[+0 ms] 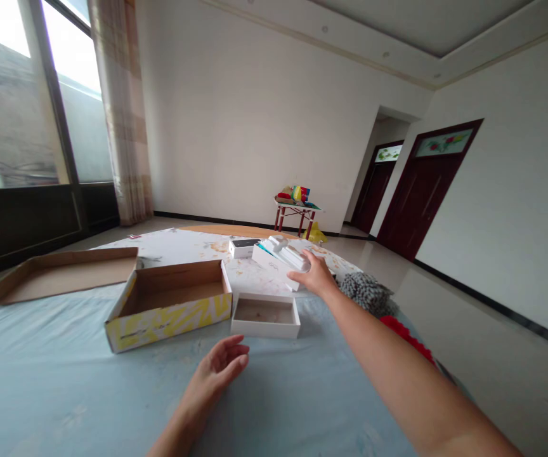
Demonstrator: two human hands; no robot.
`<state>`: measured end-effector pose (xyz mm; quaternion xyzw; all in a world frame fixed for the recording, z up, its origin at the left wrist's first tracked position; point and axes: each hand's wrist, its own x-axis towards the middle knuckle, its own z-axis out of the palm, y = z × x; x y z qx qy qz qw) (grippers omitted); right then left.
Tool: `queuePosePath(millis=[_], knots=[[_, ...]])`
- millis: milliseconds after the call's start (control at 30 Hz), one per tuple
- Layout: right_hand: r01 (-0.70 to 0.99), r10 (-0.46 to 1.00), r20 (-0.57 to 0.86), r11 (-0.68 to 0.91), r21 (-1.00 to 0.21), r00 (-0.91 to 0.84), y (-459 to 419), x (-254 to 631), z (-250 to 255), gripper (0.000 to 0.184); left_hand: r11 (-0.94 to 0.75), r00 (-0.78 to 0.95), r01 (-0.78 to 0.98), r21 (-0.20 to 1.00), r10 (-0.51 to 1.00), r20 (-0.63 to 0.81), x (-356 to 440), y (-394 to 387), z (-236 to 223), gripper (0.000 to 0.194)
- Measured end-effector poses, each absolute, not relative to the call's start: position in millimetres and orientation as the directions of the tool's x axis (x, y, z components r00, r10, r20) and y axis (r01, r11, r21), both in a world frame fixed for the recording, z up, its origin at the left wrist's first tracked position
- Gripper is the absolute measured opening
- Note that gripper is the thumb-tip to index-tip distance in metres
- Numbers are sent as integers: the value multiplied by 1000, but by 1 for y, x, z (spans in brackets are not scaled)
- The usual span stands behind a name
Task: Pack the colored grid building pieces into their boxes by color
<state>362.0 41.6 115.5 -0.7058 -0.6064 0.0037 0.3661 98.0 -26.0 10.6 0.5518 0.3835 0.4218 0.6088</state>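
My right hand reaches far forward, its fingers and thumb closed around the end of a white moulded plastic piece. That piece lies tilted over a white box, which the thumb also seems to touch. Palm turned inward, my left hand hovers over the blue cloth with fingers loosely curved and nothing in them. Just beyond it sits a small open white box with a grey-brown inside. To its left stands a larger open cardboard box with a yellow and white pattern.
A shallow cardboard lid lies at the far left. Behind the white box is a small white-and-black box. Grey knobbly fabric and red cloth lie along the right edge. A small table with colourful things stands by the wall.
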Motion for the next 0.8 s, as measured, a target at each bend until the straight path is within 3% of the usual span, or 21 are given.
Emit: queuePosePath(millis=[333,800], knots=[[798,814,212,-416,-436,541,123,299,69,75,107,327,-218,970,944,-30,97,-20,7,51],[791,785,185,-519,-324,591,139,302,31,71,152,322,-234,960,944,-70,99,-18,6,50]])
